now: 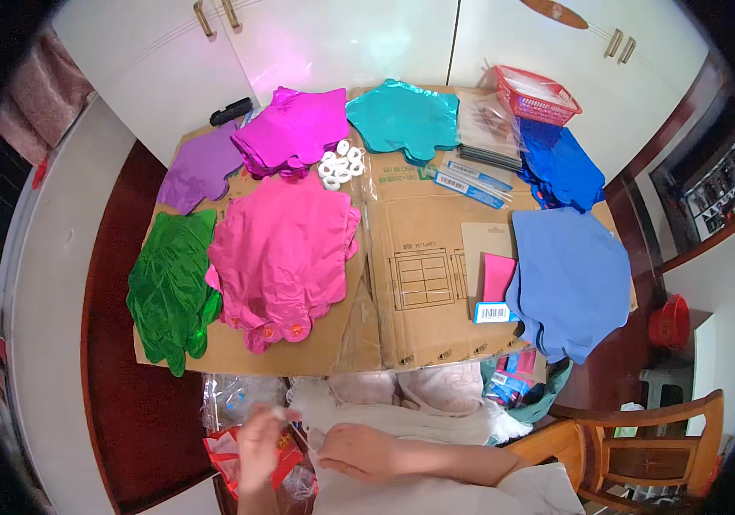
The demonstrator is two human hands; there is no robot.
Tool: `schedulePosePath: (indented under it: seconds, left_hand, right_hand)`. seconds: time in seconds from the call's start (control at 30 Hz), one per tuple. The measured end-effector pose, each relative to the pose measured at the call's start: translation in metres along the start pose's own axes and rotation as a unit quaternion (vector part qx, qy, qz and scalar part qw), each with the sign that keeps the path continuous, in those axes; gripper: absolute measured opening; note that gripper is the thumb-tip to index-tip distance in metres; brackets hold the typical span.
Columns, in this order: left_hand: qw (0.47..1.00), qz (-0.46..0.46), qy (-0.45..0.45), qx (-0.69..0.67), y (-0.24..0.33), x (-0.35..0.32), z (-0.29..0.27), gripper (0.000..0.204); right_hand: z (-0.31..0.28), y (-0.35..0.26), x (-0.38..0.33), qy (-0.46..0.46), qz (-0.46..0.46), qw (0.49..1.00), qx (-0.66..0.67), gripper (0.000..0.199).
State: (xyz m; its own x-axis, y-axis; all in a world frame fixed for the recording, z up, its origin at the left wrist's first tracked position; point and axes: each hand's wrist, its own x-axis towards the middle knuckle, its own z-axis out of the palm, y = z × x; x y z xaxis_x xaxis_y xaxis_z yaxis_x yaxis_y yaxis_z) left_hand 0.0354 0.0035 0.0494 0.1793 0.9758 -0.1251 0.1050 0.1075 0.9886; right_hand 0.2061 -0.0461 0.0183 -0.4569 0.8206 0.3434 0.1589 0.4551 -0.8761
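Note:
My left hand (257, 445) is raised over my lap, smeared by motion, its fingers drawn together round a small pale thing (281, 414) too blurred to name. Close beside it, my right hand (357, 452) is curled, palm turned down, its fingertips partly hidden. A thin white strand (300, 431) seems to run between them. Under the hands lie white cloth, a red plastic bag (226, 453) and clear crinkled plastic (243, 402). Nearest on the table, a stack of pink foil balloons (286, 249) lies flat, apart from both hands.
Cardboard (419, 232) covers the table. Around it lie green (170, 283), purple (200, 167), magenta (294, 129), teal (406, 120), dark blue (565, 167) and greyish-blue (571, 279) foil stacks. White rings (341, 163), packets (470, 184) and a red basket (539, 96) sit among them. A wooden chair (659, 446) stands right.

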Motion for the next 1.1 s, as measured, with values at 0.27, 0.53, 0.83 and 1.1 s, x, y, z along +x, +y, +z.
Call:
schedulePosePath:
  seconds: [0.27,0.53,0.83,1.1]
  left_hand:
    - [0.887,-0.021,-0.062,-0.457,-0.010,-0.007,-0.002,0.013]
    - [0.901,-0.026,-0.294,-0.318,-0.019,-0.014,-0.005,0.013]
    - [0.890,0.215,-0.210,0.342,-0.004,0.012,0.011,0.012]
    - [0.971,-0.001,-0.121,-0.206,0.005,0.000,0.030,0.017]
  right_hand:
    - [0.010,0.008,-0.004,-0.074,0.079,0.991,-0.084,0.014]
    - [-0.028,-0.005,-0.001,0.053,0.173,0.983,0.010,0.012]
    - [-0.035,-0.030,-0.015,-0.064,0.153,0.982,-0.091,0.014]
    - [-0.012,-0.006,-0.032,0.064,0.108,0.992,-0.027,0.006]
